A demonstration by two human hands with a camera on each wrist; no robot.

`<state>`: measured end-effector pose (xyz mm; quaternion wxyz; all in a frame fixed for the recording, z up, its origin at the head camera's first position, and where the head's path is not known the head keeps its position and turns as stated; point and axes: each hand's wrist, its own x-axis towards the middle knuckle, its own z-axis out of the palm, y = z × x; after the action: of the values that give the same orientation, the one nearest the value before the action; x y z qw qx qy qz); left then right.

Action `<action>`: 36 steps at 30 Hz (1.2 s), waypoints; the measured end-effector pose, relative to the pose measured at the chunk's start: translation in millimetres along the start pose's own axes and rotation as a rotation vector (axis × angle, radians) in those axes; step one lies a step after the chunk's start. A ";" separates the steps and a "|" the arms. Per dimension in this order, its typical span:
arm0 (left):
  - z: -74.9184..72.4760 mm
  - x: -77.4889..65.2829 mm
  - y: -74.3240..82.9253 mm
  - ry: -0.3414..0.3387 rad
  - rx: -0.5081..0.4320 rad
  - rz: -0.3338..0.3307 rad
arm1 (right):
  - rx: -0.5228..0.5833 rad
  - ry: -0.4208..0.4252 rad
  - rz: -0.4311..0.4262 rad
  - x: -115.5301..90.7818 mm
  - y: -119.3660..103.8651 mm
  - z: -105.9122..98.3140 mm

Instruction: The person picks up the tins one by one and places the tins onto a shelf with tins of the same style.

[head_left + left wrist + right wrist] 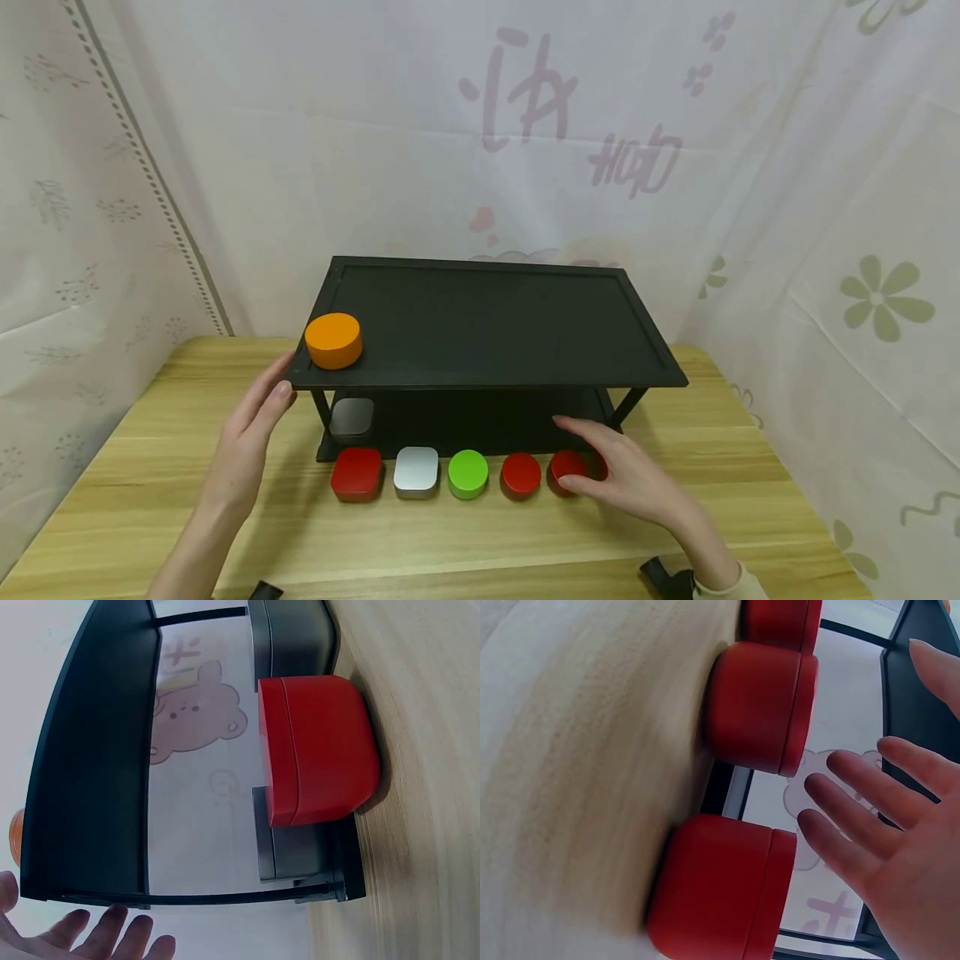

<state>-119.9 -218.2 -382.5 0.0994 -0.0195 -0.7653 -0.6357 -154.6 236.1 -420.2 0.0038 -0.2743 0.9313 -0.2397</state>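
Note:
My left hand (pixel 251 442) has its fingers extended at the front left corner of the black two-tier shelf (pixel 487 325), fingertips right at its edge. Close by on the top tier sits an orange round tin (pixel 333 341). Over the right end of a row of tins hovers my right hand (pixel 630 475), fingers spread, nothing held. Beneath it is a red round tin (pixel 566 472), partly covered by the thumb. Another red round tin (pixel 521 475) stands just left of it. The right wrist view shows a larger-looking red tin (pixel 716 889) below the fingertips.
Leftward along the row in front of the shelf are a green round tin (pixel 468 474), a silver square tin (pixel 416 472) and a red square tin (pixel 357 474). A grey square tin (pixel 352 418) sits on the lower tier. A printed cloth (pixel 480 183) hangs behind the wooden table (pixel 420 550).

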 end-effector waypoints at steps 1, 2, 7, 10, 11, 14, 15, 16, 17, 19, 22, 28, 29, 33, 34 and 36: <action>0.0 0.0 -0.4 -0.005 -0.004 -0.008 | 0.002 -0.005 0.001 0.1 0.4 0.5; 0.0 0.0 -0.7 -0.010 -0.003 -0.015 | 0.006 -0.011 0.003 0.2 0.9 1.1; 0.1 0.5 -1.3 -0.030 -0.003 -0.040 | 0.025 -0.035 0.014 0.8 3.7 3.8; 0.4 1.5 -1.1 -0.035 -0.024 -0.016 | 0.015 -0.037 0.016 0.7 5.1 4.9; 0.6 1.9 -1.1 -0.035 -0.025 -0.005 | 0.011 -0.039 0.017 0.7 5.5 5.2; 1.9 2.5 0.0 -0.035 -0.015 0.008 | -0.009 -0.049 0.019 0.9 6.5 6.0; 2.4 2.7 0.5 -0.035 -0.012 0.006 | -0.011 -0.054 0.018 1.1 6.8 6.1; 2.8 3.2 1.1 -0.035 -0.009 0.005 | -0.013 -0.060 0.017 1.3 7.1 6.3; 3.3 3.4 1.7 -0.036 -0.007 0.002 | -0.017 -0.065 0.014 1.6 7.4 6.4; 4.1 4.4 2.8 -0.040 -0.016 0.000 | -0.027 -0.071 0.007 2.0 8.0 6.7; 5.2 5.5 3.4 -0.042 -0.042 0.010 | -0.040 -0.079 0.002 2.4 8.7 6.5; 6.4 7.5 3.8 -0.049 -0.079 0.025 | -0.064 -0.105 0.008 3.0 11.2 6.6; 6.3 8.1 3.6 -0.053 -0.089 0.028 | -0.067 -0.107 0.008 2.9 11.7 6.7; 5.8 9.1 2.1 -0.070 -0.124 0.042 | -0.074 -0.114 0.005 2.3 13.4 6.8; 5.7 9.1 1.4 -0.074 -0.134 0.048 | -0.076 -0.117 0.005 2.3 13.9 6.9; 5.3 8.2 0.5 -0.075 -0.142 0.051 | -0.071 -0.123 0.004 2.5 14.7 7.0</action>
<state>-128.6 -213.8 -381.5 0.0854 -0.0698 -0.7207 -0.6845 -163.2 242.5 -432.7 0.0516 -0.2864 0.9379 -0.1890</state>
